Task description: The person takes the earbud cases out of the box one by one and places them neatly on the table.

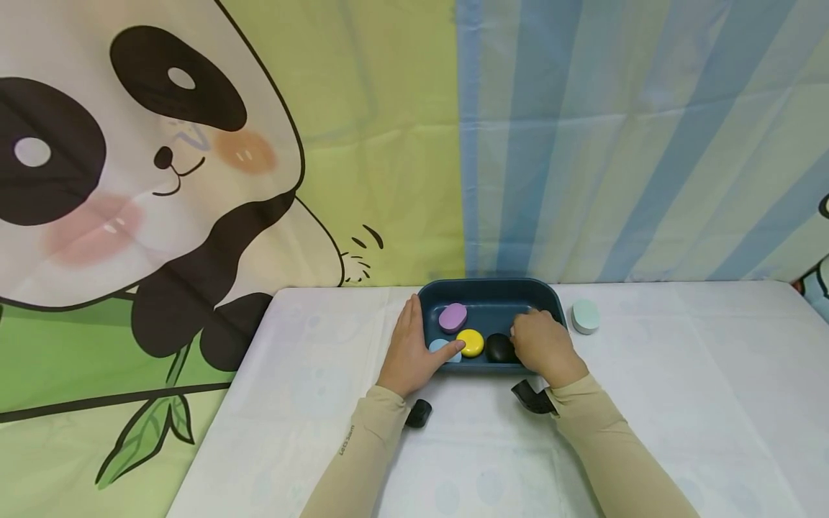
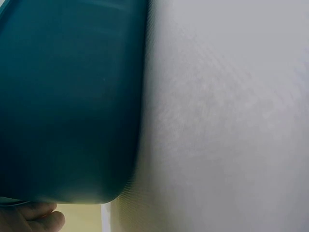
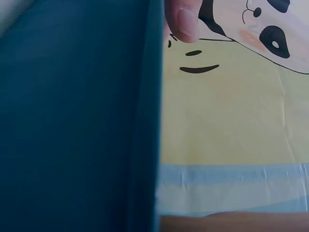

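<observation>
At lower centre, the left hand (image 1: pixel 411 354), fingers straight, rests against the blue tray (image 1: pixel 491 316), probably to steady it; the right hand (image 1: pixel 545 347) bends inside beside the black piece (image 1: pixel 499 349), its hold cannot be told
</observation>
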Motion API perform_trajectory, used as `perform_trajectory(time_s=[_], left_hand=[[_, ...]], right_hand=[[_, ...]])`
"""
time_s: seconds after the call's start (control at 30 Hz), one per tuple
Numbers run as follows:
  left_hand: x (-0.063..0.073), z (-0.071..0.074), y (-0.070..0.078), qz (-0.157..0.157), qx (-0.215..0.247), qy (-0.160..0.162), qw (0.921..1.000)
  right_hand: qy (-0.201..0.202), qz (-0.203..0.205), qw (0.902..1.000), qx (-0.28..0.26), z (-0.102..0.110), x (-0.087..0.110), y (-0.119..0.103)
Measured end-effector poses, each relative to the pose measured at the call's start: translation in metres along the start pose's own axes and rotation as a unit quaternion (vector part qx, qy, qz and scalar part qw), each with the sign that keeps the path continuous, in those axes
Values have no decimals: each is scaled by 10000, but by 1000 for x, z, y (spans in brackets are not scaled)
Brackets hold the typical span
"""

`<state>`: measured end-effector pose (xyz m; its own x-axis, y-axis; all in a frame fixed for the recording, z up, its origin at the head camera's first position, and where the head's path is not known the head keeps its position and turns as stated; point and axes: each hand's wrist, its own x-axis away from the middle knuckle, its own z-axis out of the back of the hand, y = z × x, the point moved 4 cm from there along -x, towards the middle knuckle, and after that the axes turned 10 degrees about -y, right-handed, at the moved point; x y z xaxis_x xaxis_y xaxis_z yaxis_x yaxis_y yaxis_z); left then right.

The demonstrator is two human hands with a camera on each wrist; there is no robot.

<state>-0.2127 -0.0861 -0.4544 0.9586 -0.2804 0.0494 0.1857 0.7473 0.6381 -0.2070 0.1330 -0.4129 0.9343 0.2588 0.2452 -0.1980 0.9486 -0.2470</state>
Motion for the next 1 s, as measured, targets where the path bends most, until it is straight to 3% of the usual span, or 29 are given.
perform_trajectory(time_s=[1.0], left_hand=[[1,0,0,-71,37,67,9999]], right_hand=[[567,-111,9969,-535,-13,-15,11]])
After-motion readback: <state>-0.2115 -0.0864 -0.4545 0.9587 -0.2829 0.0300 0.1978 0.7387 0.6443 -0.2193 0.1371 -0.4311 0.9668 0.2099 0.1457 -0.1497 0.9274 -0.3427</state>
